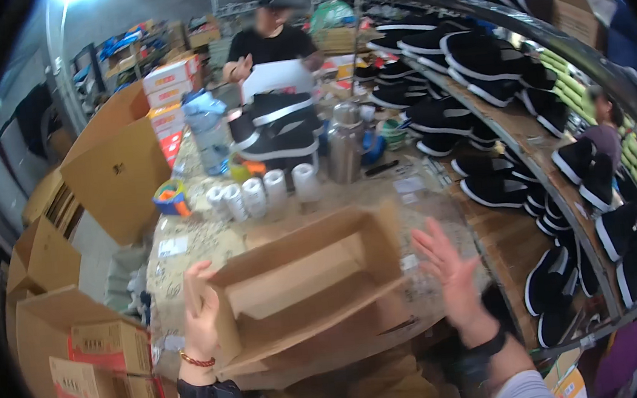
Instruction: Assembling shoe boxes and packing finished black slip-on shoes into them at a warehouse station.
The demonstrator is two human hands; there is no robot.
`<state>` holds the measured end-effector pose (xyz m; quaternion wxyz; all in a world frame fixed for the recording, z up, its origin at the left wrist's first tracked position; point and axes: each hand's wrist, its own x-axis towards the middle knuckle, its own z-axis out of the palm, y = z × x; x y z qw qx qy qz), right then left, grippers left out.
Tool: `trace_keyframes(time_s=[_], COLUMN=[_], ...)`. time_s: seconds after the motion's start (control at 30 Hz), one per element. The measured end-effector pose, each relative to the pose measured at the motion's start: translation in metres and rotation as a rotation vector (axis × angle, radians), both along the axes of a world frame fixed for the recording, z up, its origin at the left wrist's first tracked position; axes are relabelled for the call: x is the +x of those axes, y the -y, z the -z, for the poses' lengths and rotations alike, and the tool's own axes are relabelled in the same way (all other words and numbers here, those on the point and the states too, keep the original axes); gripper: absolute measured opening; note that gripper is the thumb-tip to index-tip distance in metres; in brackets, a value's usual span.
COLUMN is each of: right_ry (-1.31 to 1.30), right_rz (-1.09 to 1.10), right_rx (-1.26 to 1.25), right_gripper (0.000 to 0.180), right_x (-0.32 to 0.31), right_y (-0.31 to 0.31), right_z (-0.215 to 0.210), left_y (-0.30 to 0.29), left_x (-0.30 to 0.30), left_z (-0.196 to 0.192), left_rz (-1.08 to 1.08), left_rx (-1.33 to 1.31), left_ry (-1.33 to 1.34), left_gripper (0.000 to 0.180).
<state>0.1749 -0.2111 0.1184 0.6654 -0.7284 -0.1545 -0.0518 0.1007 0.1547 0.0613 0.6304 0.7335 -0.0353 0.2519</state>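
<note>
An open, rectangular brown cardboard box [321,318] is tilted over the near part of the worktable, its inside showing bare walls and bottom. My left hand [202,311] grips its left end, with the fingers curled along the outside. Beyond the right end of the box, my right hand [450,271] is raised with its fingers spread, holding nothing. The right end of the box looks blurred.
White rolls [255,197], a steel flask [345,143], a large clear bottle [207,133] and black shoes [282,130] stand on the worktable [418,213]. Shoe-filled racks [477,102] line the right. Cartons [96,381] stack at left. A co-worker [271,44] stands opposite.
</note>
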Motion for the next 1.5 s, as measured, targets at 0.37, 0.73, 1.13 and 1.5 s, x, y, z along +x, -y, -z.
trace_keyframes(time_s=[0.37,0.73,1.13,1.5], right_ry=[0.285,0.343,0.314,0.321], right_rz=[-0.447,-0.030,-0.004,0.500], right_rx=[-0.419,-0.479,-0.518,-0.995], right_gripper=[0.020,0.057,0.045,0.030], right_x=[0.075,0.078,0.056,0.061], right_y=[-0.114,-0.054,-0.050,0.227], right_z=[0.057,0.053,0.037,0.089], left_y=[0.004,-0.038,0.038,0.060], left_x=[0.030,0.019,-0.006,0.031], left_z=[0.014,0.062,-0.024,0.009], left_rz=[-0.409,-0.006,-0.463,-0.424], left_rx=[0.648,-0.180,0.968,1.275], left_ry=[-0.219,0.014,-0.026,-0.038], left_gripper=[0.082,0.065,0.040,0.050])
